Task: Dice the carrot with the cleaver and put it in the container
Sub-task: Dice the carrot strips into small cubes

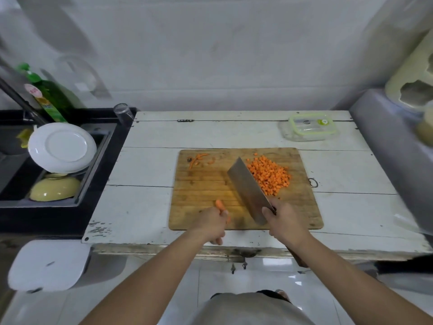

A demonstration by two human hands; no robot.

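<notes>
A black sink (58, 160) sat left of the table and held a white plate (62, 147) propped on edge and a yellow bowl (55, 188) turned upside down. A green bottle (48, 95) stood at the sink's far edge, and a clear glass (123, 113) stood at its far right corner, just beside the table.

A white wooden table (150, 165) carried a wooden cutting board (201, 184) near its front edge. Thin carrot peelings (198, 159) lay at the board's far left corner.

The left hand (212, 222) reached over the board's front edge, fingers curled around a carrot piece (220, 205). The piece's long axis ran from the hand toward the far left, with its rounded tip poking out past the knuckles. The left forearm came in from the lower left.

The right hand (284, 222) gripped the handle of a cleaver (247, 186) at the board's front edge, fingers wrapped tight. The blade's long axis ran from the hand toward the far left, its flat side showing. Whether its edge touched the board could not be told. The right forearm came in from the lower right.

A heap of diced carrot (270, 175) lay on the board's far right part, just right of the blade.

A clear container (308, 127) with a green-rimmed lid stood near the table's far right corner, well apart from the board.
</notes>
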